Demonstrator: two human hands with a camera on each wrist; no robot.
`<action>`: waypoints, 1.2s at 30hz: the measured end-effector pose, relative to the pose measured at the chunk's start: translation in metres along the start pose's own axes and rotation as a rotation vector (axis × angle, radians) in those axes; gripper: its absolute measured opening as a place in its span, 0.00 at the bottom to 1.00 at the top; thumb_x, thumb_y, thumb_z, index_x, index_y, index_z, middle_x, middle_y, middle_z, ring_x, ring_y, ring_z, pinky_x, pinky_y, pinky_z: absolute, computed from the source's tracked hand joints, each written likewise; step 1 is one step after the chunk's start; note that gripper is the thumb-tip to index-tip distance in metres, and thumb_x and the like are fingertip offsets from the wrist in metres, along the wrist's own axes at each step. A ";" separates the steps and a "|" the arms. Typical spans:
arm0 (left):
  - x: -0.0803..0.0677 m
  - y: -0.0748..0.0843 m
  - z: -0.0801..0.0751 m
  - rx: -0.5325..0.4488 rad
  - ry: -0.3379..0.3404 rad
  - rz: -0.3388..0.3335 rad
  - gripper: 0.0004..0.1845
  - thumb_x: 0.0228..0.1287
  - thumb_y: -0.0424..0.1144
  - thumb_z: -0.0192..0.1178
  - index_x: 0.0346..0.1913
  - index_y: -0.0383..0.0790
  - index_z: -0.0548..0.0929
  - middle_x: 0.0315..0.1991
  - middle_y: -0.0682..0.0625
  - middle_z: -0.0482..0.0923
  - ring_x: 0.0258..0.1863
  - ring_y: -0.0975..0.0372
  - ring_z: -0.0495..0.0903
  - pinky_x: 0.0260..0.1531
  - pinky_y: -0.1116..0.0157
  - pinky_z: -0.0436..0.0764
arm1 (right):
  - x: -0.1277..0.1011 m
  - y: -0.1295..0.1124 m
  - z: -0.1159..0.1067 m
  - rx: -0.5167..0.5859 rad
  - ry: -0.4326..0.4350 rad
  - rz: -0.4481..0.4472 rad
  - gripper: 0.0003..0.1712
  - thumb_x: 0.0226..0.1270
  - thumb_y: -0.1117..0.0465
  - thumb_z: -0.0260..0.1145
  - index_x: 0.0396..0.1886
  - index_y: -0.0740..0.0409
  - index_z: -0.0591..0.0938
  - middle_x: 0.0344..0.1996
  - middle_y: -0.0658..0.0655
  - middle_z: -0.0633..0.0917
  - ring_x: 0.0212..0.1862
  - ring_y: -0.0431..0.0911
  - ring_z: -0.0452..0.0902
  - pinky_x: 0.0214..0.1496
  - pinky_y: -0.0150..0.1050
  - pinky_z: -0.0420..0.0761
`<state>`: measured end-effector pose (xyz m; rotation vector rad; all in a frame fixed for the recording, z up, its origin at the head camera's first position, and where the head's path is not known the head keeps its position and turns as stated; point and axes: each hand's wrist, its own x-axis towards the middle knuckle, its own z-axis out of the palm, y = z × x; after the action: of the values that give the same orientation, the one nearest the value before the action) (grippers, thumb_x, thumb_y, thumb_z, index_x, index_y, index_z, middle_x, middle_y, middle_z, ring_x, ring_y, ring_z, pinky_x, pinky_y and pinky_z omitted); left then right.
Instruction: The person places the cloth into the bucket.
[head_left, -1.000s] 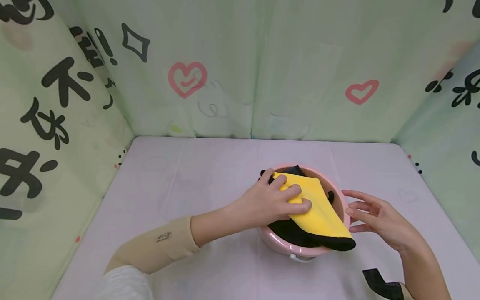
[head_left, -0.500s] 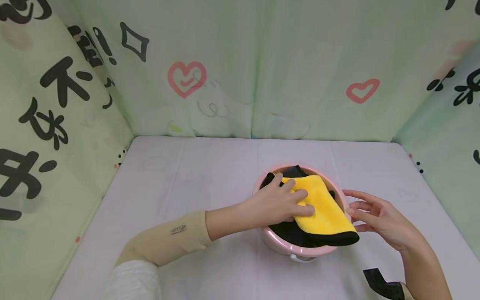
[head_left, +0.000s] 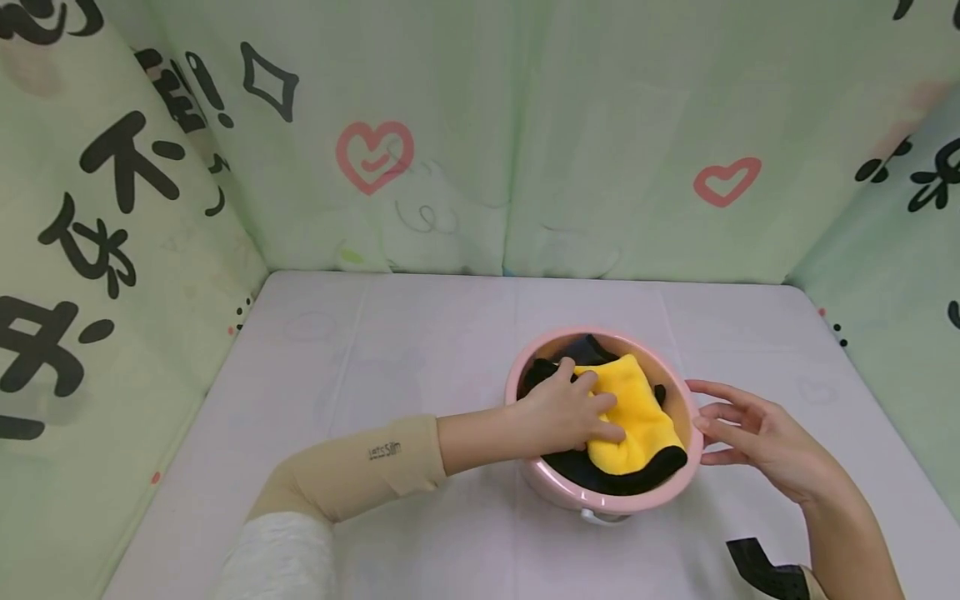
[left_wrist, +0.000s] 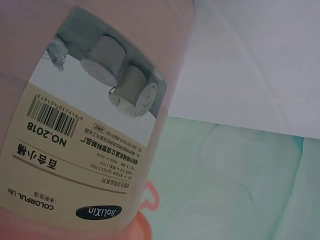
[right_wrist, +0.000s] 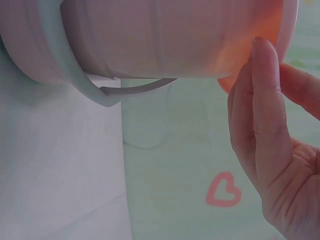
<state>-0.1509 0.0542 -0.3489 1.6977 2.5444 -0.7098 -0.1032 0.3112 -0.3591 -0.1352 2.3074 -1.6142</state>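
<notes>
A round pink bucket (head_left: 542,485) stands right of the table's middle, holding a yellow cloth (head_left: 637,408) with black edging. My left hand (head_left: 573,412) is over the bucket's mouth, its bent, spread fingers gripping the cloth; the thumb is hidden. In the left wrist view only the bucket's outer wall with a printed label (left_wrist: 75,150) shows, not the hand. My right hand (head_left: 738,425) touches the bucket's right rim with its fingertips. The right wrist view shows these fingers (right_wrist: 267,95) nearly straight along the bucket's outer wall.
Dark cloth (head_left: 588,348) lies inside the bucket at the back. A pale handle (right_wrist: 110,95) hangs at the bucket's side. The table (head_left: 390,358) has a pale lilac cover. Green printed curtains (head_left: 600,125) enclose its back and sides.
My left hand has moved right and lower into the bucket with the yellow cloth. The corner that hung over the front right rim is now inside. My right hand has stayed at the rim.
</notes>
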 end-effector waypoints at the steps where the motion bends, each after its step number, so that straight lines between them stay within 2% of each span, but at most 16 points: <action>1: 0.001 0.000 0.000 -0.002 -0.015 -0.001 0.22 0.66 0.56 0.46 0.62 0.75 0.59 0.60 0.58 0.62 0.57 0.56 0.63 0.57 0.50 0.63 | 0.000 0.000 0.000 0.000 0.001 0.002 0.25 0.67 0.67 0.55 0.59 0.37 0.69 0.37 0.47 0.81 0.34 0.46 0.82 0.33 0.41 0.82; 7: 0.005 0.003 0.003 -0.027 -0.084 -0.002 0.22 0.66 0.57 0.46 0.62 0.77 0.58 0.61 0.59 0.61 0.59 0.56 0.61 0.56 0.51 0.64 | 0.000 -0.002 0.001 -0.004 -0.001 0.002 0.25 0.67 0.67 0.55 0.60 0.39 0.68 0.36 0.47 0.80 0.34 0.46 0.82 0.33 0.41 0.82; 13: 0.010 0.004 0.005 -0.033 -0.169 0.000 0.24 0.65 0.59 0.45 0.63 0.79 0.55 0.62 0.60 0.57 0.61 0.57 0.57 0.59 0.52 0.62 | 0.000 -0.001 -0.002 -0.003 -0.005 -0.015 0.27 0.66 0.68 0.55 0.59 0.35 0.69 0.37 0.45 0.81 0.34 0.46 0.82 0.33 0.40 0.82; 20: 0.010 0.001 0.003 -0.056 -0.196 0.004 0.26 0.64 0.60 0.45 0.64 0.77 0.54 0.64 0.60 0.55 0.62 0.59 0.55 0.59 0.52 0.61 | 0.002 -0.001 -0.003 -0.008 -0.012 -0.022 0.27 0.66 0.69 0.55 0.59 0.36 0.69 0.37 0.45 0.81 0.34 0.46 0.82 0.33 0.40 0.82; 22: 0.009 -0.001 0.002 -0.088 -0.197 0.014 0.27 0.64 0.59 0.46 0.65 0.75 0.54 0.65 0.60 0.54 0.62 0.59 0.55 0.60 0.52 0.60 | 0.003 -0.002 -0.003 -0.010 -0.019 -0.025 0.27 0.66 0.69 0.54 0.59 0.36 0.69 0.37 0.45 0.81 0.33 0.46 0.82 0.33 0.40 0.82; 25: 0.007 -0.007 0.001 -0.183 -0.213 0.030 0.29 0.63 0.58 0.48 0.67 0.71 0.55 0.67 0.60 0.52 0.65 0.58 0.53 0.61 0.51 0.58 | 0.004 -0.003 -0.004 -0.028 -0.027 -0.023 0.27 0.67 0.68 0.54 0.60 0.38 0.68 0.37 0.44 0.81 0.34 0.46 0.82 0.33 0.40 0.82; 29: 0.001 -0.017 -0.002 -0.338 -0.254 0.045 0.31 0.62 0.57 0.52 0.67 0.67 0.55 0.68 0.60 0.51 0.67 0.61 0.50 0.64 0.53 0.52 | 0.004 -0.007 -0.005 -0.085 -0.043 -0.004 0.25 0.67 0.65 0.55 0.64 0.52 0.65 0.37 0.46 0.82 0.34 0.46 0.81 0.33 0.41 0.82; 31: -0.005 -0.023 -0.005 -0.414 -0.265 0.058 0.31 0.61 0.58 0.52 0.67 0.67 0.56 0.67 0.60 0.53 0.67 0.63 0.51 0.65 0.55 0.49 | 0.003 -0.010 -0.007 -0.115 -0.055 0.008 0.27 0.67 0.64 0.55 0.64 0.60 0.62 0.35 0.51 0.82 0.34 0.47 0.81 0.34 0.42 0.82; 33: -0.013 -0.031 -0.009 -0.489 -0.239 0.082 0.31 0.60 0.59 0.52 0.66 0.65 0.58 0.65 0.60 0.56 0.65 0.64 0.53 0.66 0.57 0.49 | 0.003 -0.016 -0.008 -0.154 -0.074 0.025 0.29 0.67 0.62 0.56 0.65 0.65 0.60 0.34 0.56 0.81 0.34 0.47 0.81 0.34 0.42 0.82; 36: -0.029 -0.047 -0.012 -0.593 -0.141 0.091 0.30 0.60 0.60 0.52 0.66 0.62 0.61 0.64 0.59 0.59 0.64 0.64 0.55 0.66 0.59 0.50 | 0.004 -0.028 -0.014 -0.241 -0.093 0.062 0.32 0.66 0.61 0.57 0.64 0.69 0.58 0.34 0.60 0.79 0.34 0.46 0.80 0.34 0.41 0.82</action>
<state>-0.1773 0.0179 -0.3139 1.4768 2.2454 -0.0453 -0.1143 0.3125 -0.3295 -0.1877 2.4014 -1.2687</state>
